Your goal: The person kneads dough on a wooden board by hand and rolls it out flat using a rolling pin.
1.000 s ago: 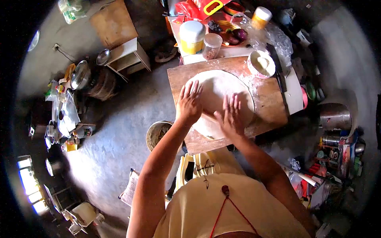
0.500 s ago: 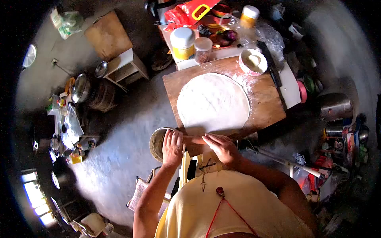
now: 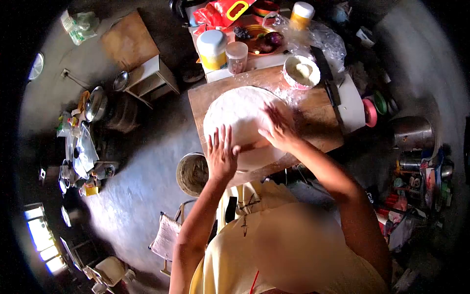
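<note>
A wide round sheet of dough (image 3: 236, 105) lies on a floured wooden board (image 3: 320, 128). Across its near part runs a rolling pin (image 3: 252, 145), of which only the middle shows. My left hand (image 3: 223, 153) rests over the pin's left end with fingers stretched forward and spread. Over the right end lies my right hand (image 3: 278, 130), its fingers also extended over the dough. Both palms appear to press on the pin, though the contact is hidden beneath them.
At the board's far right corner stands a bowl (image 3: 302, 73) with white contents. A knife (image 3: 331, 90) lies along the right edge. Behind are a white-lidded jar (image 3: 212, 49), a clear jar (image 3: 237, 57) and a plate of vegetables (image 3: 262, 41). A bucket (image 3: 193, 172) stands left of the board.
Both hands and the rolling pin have moved forward from the board's near edge onto the dough. The fingers, curled over the pin before, are now stretched out. The view has shifted slightly.
</note>
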A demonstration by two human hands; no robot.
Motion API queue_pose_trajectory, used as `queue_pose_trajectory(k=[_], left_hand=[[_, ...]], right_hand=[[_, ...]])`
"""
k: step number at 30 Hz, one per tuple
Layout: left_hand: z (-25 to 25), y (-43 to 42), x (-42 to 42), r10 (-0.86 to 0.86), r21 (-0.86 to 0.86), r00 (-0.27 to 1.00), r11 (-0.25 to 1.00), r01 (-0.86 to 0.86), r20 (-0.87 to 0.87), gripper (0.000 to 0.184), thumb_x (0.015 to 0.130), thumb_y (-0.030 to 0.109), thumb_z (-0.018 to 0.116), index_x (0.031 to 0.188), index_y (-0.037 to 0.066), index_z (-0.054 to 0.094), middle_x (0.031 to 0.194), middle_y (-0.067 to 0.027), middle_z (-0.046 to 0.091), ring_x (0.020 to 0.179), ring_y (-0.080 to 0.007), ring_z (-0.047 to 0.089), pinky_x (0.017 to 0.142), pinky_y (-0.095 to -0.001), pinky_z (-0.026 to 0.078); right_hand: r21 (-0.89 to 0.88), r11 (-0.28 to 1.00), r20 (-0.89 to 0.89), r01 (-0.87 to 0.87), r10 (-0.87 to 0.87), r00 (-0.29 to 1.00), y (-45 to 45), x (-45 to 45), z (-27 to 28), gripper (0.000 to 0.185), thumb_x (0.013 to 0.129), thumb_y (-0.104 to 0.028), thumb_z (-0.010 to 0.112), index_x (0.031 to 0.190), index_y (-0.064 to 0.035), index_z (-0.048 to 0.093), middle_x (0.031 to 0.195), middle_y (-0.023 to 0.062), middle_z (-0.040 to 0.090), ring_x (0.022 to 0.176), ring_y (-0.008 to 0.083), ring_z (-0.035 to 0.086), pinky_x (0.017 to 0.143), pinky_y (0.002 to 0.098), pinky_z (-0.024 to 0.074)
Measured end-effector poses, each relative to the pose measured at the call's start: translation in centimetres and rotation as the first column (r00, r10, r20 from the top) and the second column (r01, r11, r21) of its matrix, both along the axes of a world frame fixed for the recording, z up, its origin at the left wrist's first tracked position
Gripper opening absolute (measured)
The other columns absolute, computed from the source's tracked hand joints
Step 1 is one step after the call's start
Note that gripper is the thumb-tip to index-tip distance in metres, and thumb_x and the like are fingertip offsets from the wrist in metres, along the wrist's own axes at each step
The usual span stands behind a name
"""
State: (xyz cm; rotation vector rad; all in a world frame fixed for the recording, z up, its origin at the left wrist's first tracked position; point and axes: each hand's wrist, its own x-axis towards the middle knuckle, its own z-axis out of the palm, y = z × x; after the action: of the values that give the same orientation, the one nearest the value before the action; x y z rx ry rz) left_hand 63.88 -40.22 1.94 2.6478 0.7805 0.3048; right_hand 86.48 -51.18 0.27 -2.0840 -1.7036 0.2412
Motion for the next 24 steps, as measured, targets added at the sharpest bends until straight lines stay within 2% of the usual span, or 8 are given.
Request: queue_pose_trajectory(k=[4, 10, 15, 18, 19, 21, 23, 24], left_hand=[[-0.8, 1.6, 2.0, 0.172, 0.192, 0.985, 0.967, -0.170, 0.008, 0.056, 0.098, 0.029, 0.043, 0.148, 0.004, 0.033, 0.154, -0.0215, 0.029, 0.144, -0.0387, 0.024, 0.119, -0.0506, 0.012], [1.1, -4.7, -2.0, 0.034, -0.039, 0.994, 0.999, -0.038, -0.100, 0.055, 0.097, 0.024, 0.044, 0.148, 0.005, 0.033, 0.154, -0.0174, 0.032, 0.144, -0.0319, 0.027, 0.119, -0.0466, 0.017], [1.4, -10.0, -4.8, 0.020, -0.078, 0.995, 0.997, -0.028, -0.102, 0.057, 0.091, 0.010, 0.048, 0.147, 0.005, 0.036, 0.152, -0.0142, 0.036, 0.140, -0.0305, 0.035, 0.117, -0.0479, 0.023], [0.6, -10.5, -5.0, 0.039, -0.025, 0.997, 0.999, -0.041, -0.065, 0.051, 0.085, 0.003, 0.052, 0.136, 0.001, 0.047, 0.148, -0.0139, 0.042, 0.136, -0.0324, 0.040, 0.116, -0.0492, 0.026], [0.4, -10.4, -4.7, 0.072, -0.019, 0.997, 0.997, -0.073, -0.030, 0.043, 0.085, 0.002, 0.053, 0.127, 0.000, 0.050, 0.147, -0.0148, 0.043, 0.135, -0.0342, 0.041, 0.115, -0.0506, 0.026], [0.9, -10.3, -3.9, 0.088, 0.011, 0.993, 0.996, -0.089, 0.074, 0.021, 0.088, 0.003, 0.053, 0.108, -0.002, 0.052, 0.147, -0.0194, 0.042, 0.136, -0.0387, 0.038, 0.114, -0.0542, 0.026], [2.4, -9.9, -3.1, 0.100, 0.036, 0.991, 0.994, -0.104, 0.089, 0.020, 0.090, 0.005, 0.051, 0.109, -0.002, 0.053, 0.147, -0.0205, 0.040, 0.138, -0.0385, 0.036, 0.115, -0.0543, 0.025], [3.1, -9.6, -2.5, 0.100, 0.050, 0.990, 0.993, -0.106, 0.102, 0.021, 0.092, 0.007, 0.049, 0.110, -0.002, 0.054, 0.148, -0.0217, 0.039, 0.139, -0.0383, 0.034, 0.115, -0.0544, 0.023]], right_hand=[[0.057, 0.998, 0.106, -0.021, 0.015, 0.994, 3.3, 1.2, 1.0, 0.078, 0.093, -0.040, 0.056, 0.154, -0.0100, 0.018, 0.158, 0.0202, 0.018, 0.147, 0.0344, 0.017, 0.120, 0.0466, 0.0126], [-0.025, 1.000, 0.012, 0.019, -0.019, 1.000, -3.6, -2.0, 1.1, 0.084, 0.090, -0.049, 0.056, 0.153, -0.0074, 0.020, 0.158, 0.0213, 0.019, 0.146, 0.0398, 0.016, 0.119, 0.0481, 0.0157], [-0.170, 0.971, -0.048, -0.168, 0.162, 0.986, -10.7, -4.1, 3.9, 0.072, 0.095, -0.026, 0.054, 0.153, -0.0031, 0.017, 0.160, 0.0158, 0.014, 0.148, 0.0305, 0.015, 0.120, 0.0434, 0.0156], [-0.027, 0.966, -0.044, -0.256, 0.254, 0.966, -12.5, -4.3, 3.6, 0.064, 0.084, -0.013, 0.066, 0.143, -0.0058, 0.042, 0.144, 0.0129, 0.046, 0.133, 0.0274, 0.044, 0.111, 0.0415, 0.0315], [0.072, 0.976, -0.007, -0.205, 0.206, 0.978, -12.7, -4.3, 2.7, 0.053, 0.079, -0.011, 0.069, 0.131, -0.0106, 0.056, 0.120, 0.0079, 0.059, 0.113, 0.0249, 0.055, 0.100, 0.0404, 0.0397], [0.091, 0.977, -0.001, -0.191, 0.192, 0.981, -12.8, -3.6, 2.7, 0.050, 0.079, -0.009, 0.068, 0.128, -0.0121, 0.059, 0.115, 0.0075, 0.059, 0.109, 0.0255, 0.056, 0.097, 0.0406, 0.0414], [0.106, 0.981, -0.052, -0.163, 0.169, 0.984, -12.1, -2.9, 3.0, 0.044, 0.084, -0.007, 0.052, 0.127, -0.0154, 0.060, 0.107, 0.0114, 0.059, 0.101, 0.0294, 0.057, 0.093, 0.0442, 0.0449], [0.074, 0.984, -0.057, -0.162, 0.167, 0.984, -11.7, -2.2, 2.7, 0.046, 0.085, -0.006, 0.054, 0.129, -0.0174, 0.060, 0.116, 0.0116, 0.060, 0.107, 0.0310, 0.057, 0.095, 0.0442, 0.0458]])
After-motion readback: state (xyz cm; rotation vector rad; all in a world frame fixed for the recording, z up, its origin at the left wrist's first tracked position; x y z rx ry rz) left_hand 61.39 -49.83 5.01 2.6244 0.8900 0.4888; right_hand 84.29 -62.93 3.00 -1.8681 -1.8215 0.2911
